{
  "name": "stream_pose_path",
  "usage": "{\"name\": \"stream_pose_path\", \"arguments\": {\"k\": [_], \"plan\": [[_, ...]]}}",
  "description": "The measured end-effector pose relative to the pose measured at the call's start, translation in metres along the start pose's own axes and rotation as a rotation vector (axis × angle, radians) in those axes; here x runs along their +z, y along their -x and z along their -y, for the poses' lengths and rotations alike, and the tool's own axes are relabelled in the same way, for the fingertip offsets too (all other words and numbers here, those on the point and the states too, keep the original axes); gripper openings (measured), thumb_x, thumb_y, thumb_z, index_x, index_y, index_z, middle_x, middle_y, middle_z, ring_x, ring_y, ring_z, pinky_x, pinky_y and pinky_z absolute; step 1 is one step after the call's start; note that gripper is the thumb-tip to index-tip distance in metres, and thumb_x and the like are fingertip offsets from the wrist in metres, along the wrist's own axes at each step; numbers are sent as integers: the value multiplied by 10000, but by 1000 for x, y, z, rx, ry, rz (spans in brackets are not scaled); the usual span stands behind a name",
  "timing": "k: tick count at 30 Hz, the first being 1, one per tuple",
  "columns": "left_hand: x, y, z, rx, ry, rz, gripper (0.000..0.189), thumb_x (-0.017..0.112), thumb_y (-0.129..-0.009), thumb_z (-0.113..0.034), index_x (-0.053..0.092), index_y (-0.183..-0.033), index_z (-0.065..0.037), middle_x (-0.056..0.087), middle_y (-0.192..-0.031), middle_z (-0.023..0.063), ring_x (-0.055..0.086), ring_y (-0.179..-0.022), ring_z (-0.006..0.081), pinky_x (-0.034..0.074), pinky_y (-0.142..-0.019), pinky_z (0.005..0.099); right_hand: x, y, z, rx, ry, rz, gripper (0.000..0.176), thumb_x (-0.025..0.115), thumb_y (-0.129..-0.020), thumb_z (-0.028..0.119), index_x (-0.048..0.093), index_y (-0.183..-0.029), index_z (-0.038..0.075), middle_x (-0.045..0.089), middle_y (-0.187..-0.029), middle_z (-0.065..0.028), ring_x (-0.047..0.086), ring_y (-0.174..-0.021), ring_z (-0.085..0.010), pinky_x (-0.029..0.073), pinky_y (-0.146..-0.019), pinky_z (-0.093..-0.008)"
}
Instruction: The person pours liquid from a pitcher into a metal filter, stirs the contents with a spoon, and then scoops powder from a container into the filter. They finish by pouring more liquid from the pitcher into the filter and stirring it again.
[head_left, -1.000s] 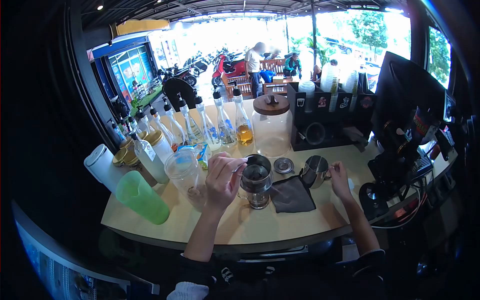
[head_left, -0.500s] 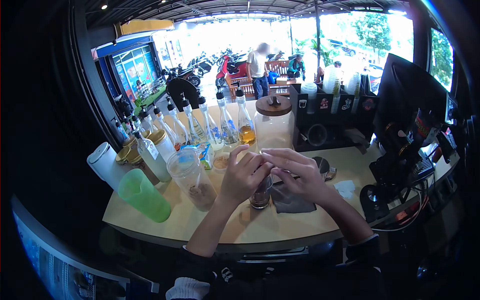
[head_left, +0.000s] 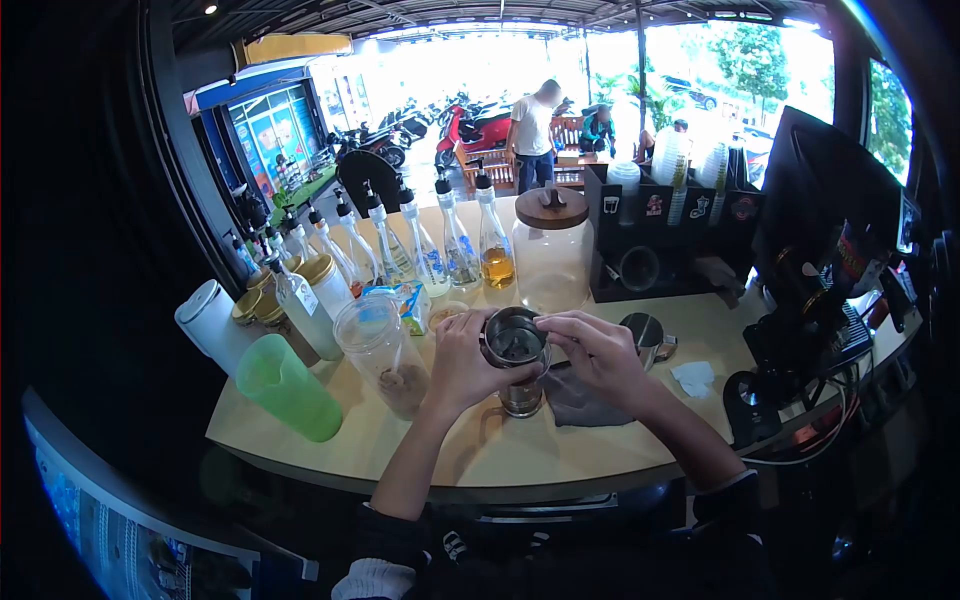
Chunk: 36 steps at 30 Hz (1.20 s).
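A round metal cup, its dark inside facing up toward me, is held tilted above a clear glass on the counter. My left hand wraps its left side, thumb across the front. At the right rim, my right hand has its fingertips pinched; whether something small is between them I cannot make out. Left of my hands stands a clear plastic jar with brown contents at the bottom. Behind the left hand is a small tub, partly covered. A dark folded cloth lies under my right hand.
A green pitcher stands at the counter's left front. Pump bottles line the back, beside a large wooden-lidded jar. A black cup holder, a metal pitcher and a tissue are on the right. People are outside.
The metal cup has come into view between my hands, its opening toward me. My left hand has turned around it, and my right hand has shifted slightly right and down.
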<state>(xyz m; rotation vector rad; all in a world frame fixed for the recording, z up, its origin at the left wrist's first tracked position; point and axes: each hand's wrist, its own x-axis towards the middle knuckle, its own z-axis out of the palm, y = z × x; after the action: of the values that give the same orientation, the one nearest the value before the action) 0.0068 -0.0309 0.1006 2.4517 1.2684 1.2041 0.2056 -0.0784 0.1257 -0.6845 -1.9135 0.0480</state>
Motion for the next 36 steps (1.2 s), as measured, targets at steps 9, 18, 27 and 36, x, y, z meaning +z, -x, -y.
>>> {"name": "stream_pose_path", "arguments": {"k": [9, 18, 27, 36], "plan": [[-1, -5, 11, 70, 240, -15, 773, 888, -487, -391, 577, -1123, -84, 612, -1074, 88, 565, -1063, 256, 374, -985, 415, -2, 5, 4, 48, -222, 29, 71, 521, -908, 1, 583, -927, -26, 659, -977, -154, 661, -879, -216, 521, -797, -308], [-9, -10, 20, 237, 190, 44, 815, 874, -500, -304, 520, -1207, -107, 568, -1179, 72, 508, -1167, 276, 279, -1061, 450, -7, 7, -8, 204, -408, 75, 143, 441, -945, 21, 538, -1048, -2, 647, -978, -126, 648, -869, -191, 512, -774, -318], [-14, -13, 21, 269, 93, 28, 820, 869, -511, -281, 511, -1229, -116, 556, -1203, 54, 491, -1186, 269, 257, -1070, 461, -30, 2, 10, 118, -269, 275, 182, 475, -923, 21, 552, -1088, 14, 656, -1028, -133, 644, -994, -259, 513, -838, -349], [-13, -15, 15, 301, 69, 29, 830, 874, -511, -292, 506, -1233, -114, 549, -1194, 56, 492, -1168, 272, 258, -1069, 459, -28, 3, 13, -138, -58, 405, 305, 568, -780, -18, 553, -1081, 25, 631, -1025, -130, 616, -960, -309, 516, -804, -393]]}}
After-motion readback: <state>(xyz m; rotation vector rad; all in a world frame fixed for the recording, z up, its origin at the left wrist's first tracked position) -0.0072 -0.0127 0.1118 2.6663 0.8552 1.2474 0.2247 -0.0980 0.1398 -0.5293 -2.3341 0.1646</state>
